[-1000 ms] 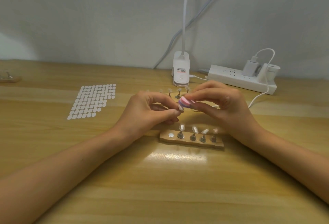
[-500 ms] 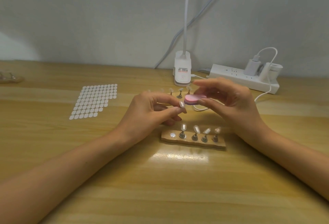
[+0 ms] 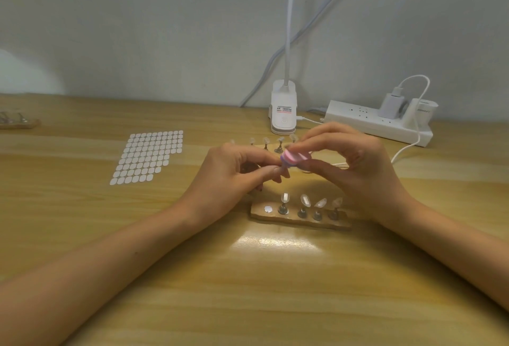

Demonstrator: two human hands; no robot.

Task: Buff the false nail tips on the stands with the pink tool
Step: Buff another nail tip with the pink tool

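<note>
Wooden desk [image 3: 192, 277], pale wall behind. Right hand [image 3: 355, 164] pinching pink tool [image 3: 295, 159] between thumb and fingertips. Tool laid on one nail tip [image 3: 284, 172], mostly hidden, pinched by left hand [image 3: 234, 177], both raised above near wooden base [image 3: 300, 221]. Probably mid-buff: keep strokes short and light, tip held steady. Four more tips [image 3: 305, 200] upright on base, left slot [image 3: 267, 209] vacant. Far row of stands [image 3: 279, 145] just behind the knuckles, easy to knock. Sticker sheet [image 3: 148, 155] left; lamp clamp [image 3: 283, 114], power strip [image 3: 371, 122] far, well apart.
</note>
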